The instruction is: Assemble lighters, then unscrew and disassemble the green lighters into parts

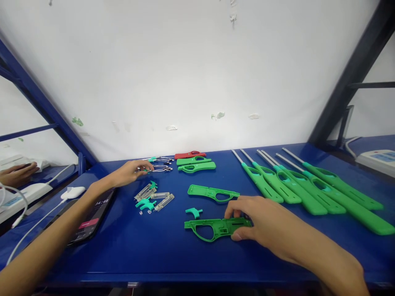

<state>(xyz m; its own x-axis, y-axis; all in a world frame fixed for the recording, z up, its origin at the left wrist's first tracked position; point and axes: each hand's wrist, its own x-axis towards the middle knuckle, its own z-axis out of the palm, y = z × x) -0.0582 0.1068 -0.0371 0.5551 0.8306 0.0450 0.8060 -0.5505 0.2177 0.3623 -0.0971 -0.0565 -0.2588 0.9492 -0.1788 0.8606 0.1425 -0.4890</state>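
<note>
At the back left, my left hand point(131, 172) reaches into a group of wired parts point(162, 168) with teal pieces, its fingers curled together at their near end. What lies between those fingertips is mostly hidden. My right hand point(257, 218) grips the right end of a green lighter shell half point(212, 228), which lies with its hollow inside up. A small teal trigger point(194, 212) sits just behind that shell. Farther back is another green shell half point(212, 192). Clear plastic tanks point(164, 202) and teal triggers point(146, 204) are heaped nearer than my left hand.
Several green lighters point(296, 185) with metal rods lie along the right. Green shells point(196, 166) and a red shell point(189, 155) rest near the wall. A phone point(89, 220) with a white cable is at left. Another person's hand point(20, 173) shows beyond the blue frame.
</note>
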